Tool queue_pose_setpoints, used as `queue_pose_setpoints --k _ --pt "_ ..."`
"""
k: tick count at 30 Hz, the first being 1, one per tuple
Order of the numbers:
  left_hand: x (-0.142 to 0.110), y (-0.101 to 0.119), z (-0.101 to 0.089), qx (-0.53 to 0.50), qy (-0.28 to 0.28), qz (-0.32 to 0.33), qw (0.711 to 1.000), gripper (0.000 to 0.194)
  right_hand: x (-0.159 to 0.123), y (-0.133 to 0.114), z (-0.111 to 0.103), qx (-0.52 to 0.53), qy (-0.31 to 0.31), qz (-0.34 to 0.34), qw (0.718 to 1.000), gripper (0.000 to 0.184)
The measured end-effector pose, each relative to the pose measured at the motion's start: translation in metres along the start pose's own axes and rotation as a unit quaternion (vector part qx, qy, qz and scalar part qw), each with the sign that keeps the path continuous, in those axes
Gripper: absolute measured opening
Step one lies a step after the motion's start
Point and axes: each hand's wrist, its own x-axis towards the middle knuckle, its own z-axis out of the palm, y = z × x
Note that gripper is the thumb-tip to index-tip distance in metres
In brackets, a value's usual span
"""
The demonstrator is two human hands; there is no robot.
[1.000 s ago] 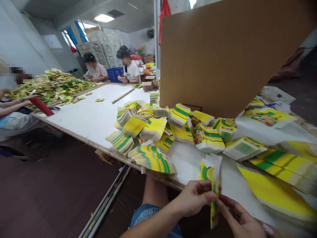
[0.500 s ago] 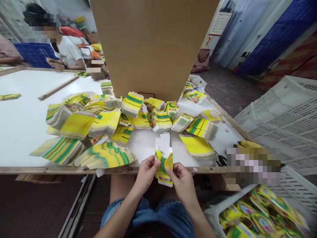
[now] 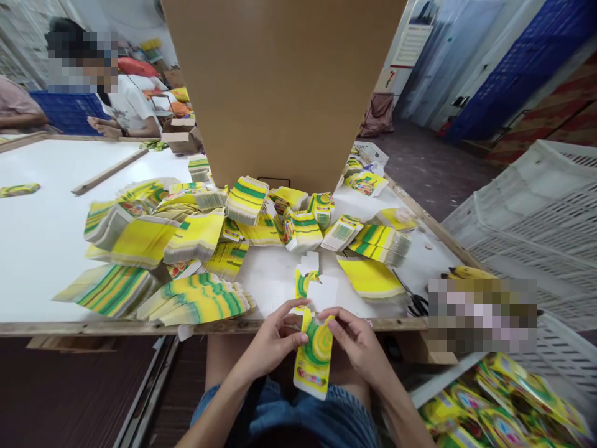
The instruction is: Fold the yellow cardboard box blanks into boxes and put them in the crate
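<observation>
My left hand (image 3: 280, 336) pinches the left edge of a yellow and green printed carton (image 3: 313, 361), between thumb and fingers. On its upper right corner, my right hand (image 3: 354, 336) has its fingers closed. The carton looks flat and hangs tilted over my lap, just off the table's front edge. Just beyond it, a second yellow carton (image 3: 302, 285) with white flaps shows at the table edge, partly hidden by my left fingers and a white flap. Fanned stacks of flat cartons (image 3: 200, 292) lie to the left, and a yellow stack (image 3: 368, 277) lies to the right.
A tall brown board (image 3: 284, 93) rises behind the piles on the white table (image 3: 41, 249). Black-handled scissors (image 3: 418, 305) lie at the right near bananas (image 3: 471, 274). A white crate (image 3: 448, 376) of yellow packs stands lower right. A co-worker (image 3: 130, 109) sits far left.
The carton in my hands has come down and nearer to me, its large printed face now showing. My right hand has shifted to its upper corner. A second carton now shows behind it.
</observation>
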Motion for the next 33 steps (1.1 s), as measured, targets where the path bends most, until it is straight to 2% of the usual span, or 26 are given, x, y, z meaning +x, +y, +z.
queue_pose_setpoints --k 3,6,8,11,14,15,17,19,21,24,28,30,33 --pt "0.0 -0.002 0.001 -0.024 -0.024 -0.018 0.999 0.046 0.002 -0.002 -0.001 -0.042 0.002 -0.022 0.999 0.03" --pt "-0.001 -0.005 0.005 -0.028 -0.024 -0.011 0.999 0.046 0.005 -0.003 0.001 -0.066 0.023 -0.052 0.996 0.029" --pt "-0.001 -0.006 0.008 -0.023 -0.007 0.003 1.0 0.058 0.007 -0.002 0.002 -0.032 0.055 -0.059 0.996 0.022" --pt "-0.001 -0.006 0.012 -0.013 -0.001 0.012 1.0 0.08 0.008 0.0 0.0 0.018 0.093 -0.057 0.994 0.037" --pt "0.002 -0.006 0.012 0.019 -0.008 0.016 1.0 0.063 0.007 -0.002 -0.008 -0.053 0.093 -0.102 0.989 0.029" --pt "0.003 -0.007 0.011 0.032 -0.001 0.017 0.999 0.058 0.006 -0.003 -0.011 -0.078 0.092 -0.113 0.986 0.034" --pt "0.004 -0.008 0.008 0.052 0.014 0.015 0.998 0.056 0.005 -0.005 -0.015 -0.087 0.074 -0.088 0.99 0.039" --pt "0.005 -0.01 0.006 0.064 0.023 0.016 0.998 0.057 0.003 -0.005 -0.016 -0.066 0.036 -0.014 0.997 0.038" --pt "0.006 -0.011 0.005 0.076 0.022 0.022 0.997 0.056 0.003 -0.005 -0.014 -0.051 0.008 0.037 0.998 0.044" --pt "0.005 -0.01 0.005 0.099 0.019 0.027 0.995 0.054 0.003 -0.01 -0.013 -0.036 -0.016 0.042 0.998 0.04" --pt "0.003 -0.009 0.006 0.154 0.051 0.023 0.986 0.053 0.006 -0.017 -0.014 0.037 -0.077 0.063 0.994 0.043" --pt "0.003 -0.009 0.008 0.173 0.047 0.018 0.984 0.054 0.008 -0.016 -0.015 0.019 -0.063 0.069 0.995 0.037" --pt "0.003 -0.009 0.01 0.143 0.02 0.018 0.989 0.054 0.01 -0.012 -0.012 -0.099 -0.016 0.07 0.992 0.028"
